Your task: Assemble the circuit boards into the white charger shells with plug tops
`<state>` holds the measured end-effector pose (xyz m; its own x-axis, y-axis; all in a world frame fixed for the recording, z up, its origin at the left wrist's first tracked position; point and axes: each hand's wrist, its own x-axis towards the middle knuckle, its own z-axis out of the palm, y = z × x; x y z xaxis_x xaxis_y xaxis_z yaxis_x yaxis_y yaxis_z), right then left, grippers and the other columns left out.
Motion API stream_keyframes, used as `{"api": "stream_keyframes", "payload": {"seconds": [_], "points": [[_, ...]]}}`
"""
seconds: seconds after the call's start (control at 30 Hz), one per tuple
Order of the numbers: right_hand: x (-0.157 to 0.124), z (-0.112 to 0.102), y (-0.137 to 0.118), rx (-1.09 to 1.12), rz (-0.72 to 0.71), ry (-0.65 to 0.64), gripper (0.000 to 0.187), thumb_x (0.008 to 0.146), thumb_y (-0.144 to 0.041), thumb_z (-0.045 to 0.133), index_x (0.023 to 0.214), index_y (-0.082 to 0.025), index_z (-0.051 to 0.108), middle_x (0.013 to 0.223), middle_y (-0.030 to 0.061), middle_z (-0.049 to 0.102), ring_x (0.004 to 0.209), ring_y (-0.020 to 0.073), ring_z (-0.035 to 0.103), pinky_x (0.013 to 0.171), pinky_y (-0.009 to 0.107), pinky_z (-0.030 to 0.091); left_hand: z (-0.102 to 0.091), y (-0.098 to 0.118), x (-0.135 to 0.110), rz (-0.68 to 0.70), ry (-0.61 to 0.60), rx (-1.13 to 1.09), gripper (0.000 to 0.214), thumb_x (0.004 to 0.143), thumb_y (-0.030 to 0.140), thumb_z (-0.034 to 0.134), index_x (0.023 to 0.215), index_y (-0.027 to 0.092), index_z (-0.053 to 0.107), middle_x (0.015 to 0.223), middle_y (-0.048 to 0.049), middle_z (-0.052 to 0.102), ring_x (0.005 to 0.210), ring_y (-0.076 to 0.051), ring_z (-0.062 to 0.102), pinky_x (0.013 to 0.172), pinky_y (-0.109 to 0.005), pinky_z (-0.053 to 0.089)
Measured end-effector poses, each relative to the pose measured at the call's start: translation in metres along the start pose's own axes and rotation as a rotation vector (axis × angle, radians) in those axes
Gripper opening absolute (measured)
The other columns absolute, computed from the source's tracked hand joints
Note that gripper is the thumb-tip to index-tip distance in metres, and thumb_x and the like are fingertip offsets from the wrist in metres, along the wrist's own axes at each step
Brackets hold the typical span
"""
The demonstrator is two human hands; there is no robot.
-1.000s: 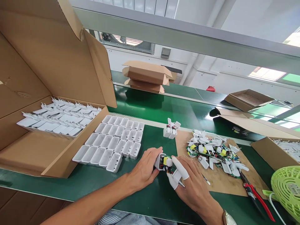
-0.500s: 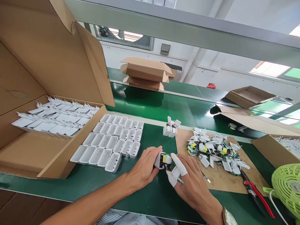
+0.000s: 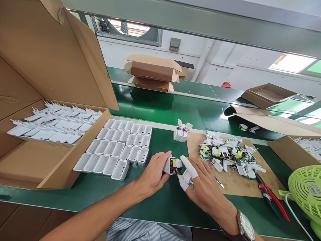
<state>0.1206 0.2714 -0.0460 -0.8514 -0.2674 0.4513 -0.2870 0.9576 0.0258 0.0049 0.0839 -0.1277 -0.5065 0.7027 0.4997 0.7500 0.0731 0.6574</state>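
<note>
My left hand [image 3: 154,172] is closed around a small white plastic case [image 3: 167,166], low over the green table. In my right hand [image 3: 204,184], which wears white finger cots on thumb and forefinger, is a circuit board [image 3: 176,164] with a yellow block and a round white part. The board's left end meets the open mouth of the case; how deep it sits inside cannot be made out. A white plastic piece [image 3: 187,175] attached to the board lies between my right thumb and forefinger. Rows of open white cases [image 3: 114,147] stand left of my hands.
A big cardboard box [image 3: 72,164] with white plug parts stands at left. Two cases with boards [image 3: 181,134] stand behind my hands. To the right are a heap of circuit boards [image 3: 230,154] on cardboard, a tweezers-like metal tool [image 3: 219,182], red-handled pliers [image 3: 273,197] and a green fan [image 3: 306,190].
The camera view has shifted slightly, so the whole scene sits a little higher and further left. Both hands keep the same hold on the case and board.
</note>
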Motion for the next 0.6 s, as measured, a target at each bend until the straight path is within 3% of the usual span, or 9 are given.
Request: {"api": "stream_keyframes", "payload": {"seconds": [0.27,0.37,0.5,0.6], "points": [[-0.001,0.003,-0.001,-0.018,-0.027,-0.019,0.055,0.082,-0.003,0.046,0.137,-0.007,0.049,0.123,0.0182,0.067,0.116,0.0338,0.059,0.098,0.050,0.054,0.002,-0.001,0.000,0.013,0.019,0.031,0.079,0.092,0.010,0.060,0.159,0.027,0.022,0.141,-0.0159,0.057,0.130,-0.033,0.055,0.108,-0.055,0.048],[0.000,0.006,-0.001,0.008,-0.047,0.003,0.048,0.086,-0.005,0.046,0.133,-0.012,0.053,0.117,0.0157,0.070,0.109,0.0327,0.064,0.093,0.050,0.057,0.001,0.000,0.000,0.002,-0.026,-0.037,0.080,0.092,0.013,0.062,0.159,0.028,0.021,0.142,-0.0158,0.059,0.129,-0.033,0.058,0.107,-0.055,0.049],[0.000,0.009,0.005,0.145,-0.004,0.038,0.037,0.099,-0.027,0.050,0.135,-0.018,0.054,0.103,0.0120,0.072,0.091,0.0283,0.071,0.076,0.042,0.062,0.000,0.003,0.001,-0.013,-0.154,-0.190,0.094,0.087,0.020,0.070,0.161,0.026,0.013,0.148,-0.0183,0.056,0.134,-0.033,0.059,0.110,-0.051,0.051],[-0.005,0.018,0.021,0.284,0.025,0.073,0.037,0.103,-0.038,0.048,0.137,-0.026,0.055,0.107,0.0105,0.074,0.088,0.0250,0.075,0.071,0.035,0.064,0.000,0.003,0.003,-0.061,-0.196,-0.259,0.099,0.081,0.018,0.070,0.162,0.023,0.013,0.151,-0.0190,0.054,0.137,-0.032,0.059,0.114,-0.047,0.049]]}}
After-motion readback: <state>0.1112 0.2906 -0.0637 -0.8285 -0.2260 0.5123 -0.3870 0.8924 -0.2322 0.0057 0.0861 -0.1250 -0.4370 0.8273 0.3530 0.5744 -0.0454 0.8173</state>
